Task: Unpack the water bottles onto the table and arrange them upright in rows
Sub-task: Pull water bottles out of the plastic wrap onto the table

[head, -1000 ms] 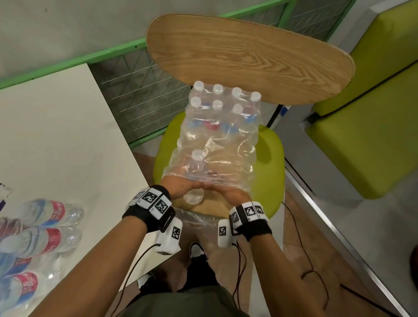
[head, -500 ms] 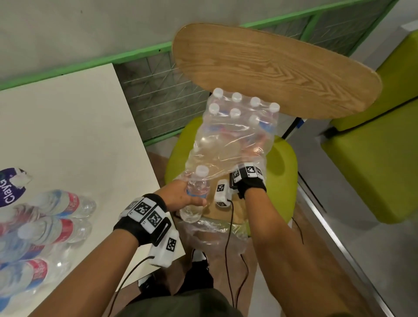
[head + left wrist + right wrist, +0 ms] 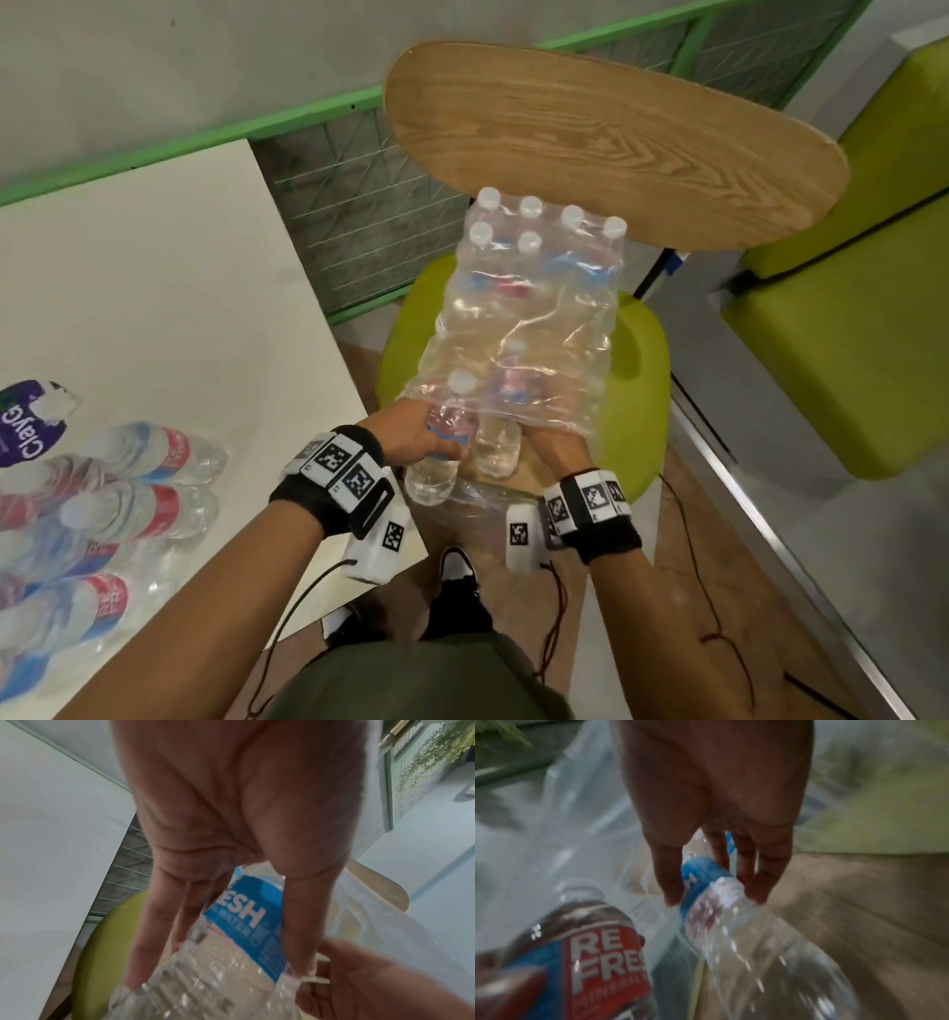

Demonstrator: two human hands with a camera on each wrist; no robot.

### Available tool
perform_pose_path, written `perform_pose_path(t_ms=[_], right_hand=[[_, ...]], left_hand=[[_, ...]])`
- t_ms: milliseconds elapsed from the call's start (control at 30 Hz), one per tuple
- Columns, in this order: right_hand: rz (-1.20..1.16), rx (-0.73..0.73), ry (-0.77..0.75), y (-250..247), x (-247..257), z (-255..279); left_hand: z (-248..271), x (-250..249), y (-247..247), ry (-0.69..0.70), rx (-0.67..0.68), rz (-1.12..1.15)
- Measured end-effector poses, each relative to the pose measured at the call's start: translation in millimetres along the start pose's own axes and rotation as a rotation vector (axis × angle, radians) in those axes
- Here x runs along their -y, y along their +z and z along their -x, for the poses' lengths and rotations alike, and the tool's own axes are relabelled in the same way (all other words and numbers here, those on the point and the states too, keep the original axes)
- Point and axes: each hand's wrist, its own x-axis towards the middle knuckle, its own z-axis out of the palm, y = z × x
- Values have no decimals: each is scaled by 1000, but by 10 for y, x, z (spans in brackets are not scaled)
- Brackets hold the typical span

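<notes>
A shrink-wrapped pack of water bottles (image 3: 534, 303) lies on a green chair seat (image 3: 639, 380), its near end torn open. My left hand (image 3: 426, 429) grips one bottle (image 3: 436, 465) (image 3: 246, 914) round its blue label, partly out of the wrap. Just to its right, my right hand (image 3: 552, 444) curls its fingers round a second bottle (image 3: 495, 444) (image 3: 731, 914) still under the plastic. Several bottles (image 3: 149, 452) lie on their sides on the white table (image 3: 154, 288) at the left.
The chair's wooden backrest (image 3: 606, 139) rises behind the pack. A green metal mesh fence (image 3: 339, 205) runs behind the table. A green bench (image 3: 847, 329) stands at the right. Cables hang from both wrists towards the floor.
My left hand has drawn its bottle further out of the wrap. My right hand came back from deep inside the plastic and now holds a second bottle at the opening.
</notes>
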Motion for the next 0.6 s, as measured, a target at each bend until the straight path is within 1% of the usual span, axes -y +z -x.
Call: perform_pose_path(t_ms=[33,67,100,167,233,333,400,500,600], right_hand=[[-102,11,-13,10,1,72],[-147,56,-32,19,-6,154],[-144,122,-87,42,-7,223],[-58,284,-192,97,-21,336],[37,405,-251,147,-6,437],[231,507,-327,372,61,461],[311,542,-394,620,194,479],[283,586,-468,1072,464,523],[232,601,-515,1545,715,529]], left_hand=[[51,43,7,2,26,10],[123,93,7,9,46,26],[217,155,8,12,60,40],[396,333,8,11,66,12],[583,579,12,-3,35,-19],[914,1015,4,-62,-91,24],[1144,1285,49,-87,-233,108],[1451,1613,147,-105,-457,183],[1650,1858,202,-139,-587,170]])
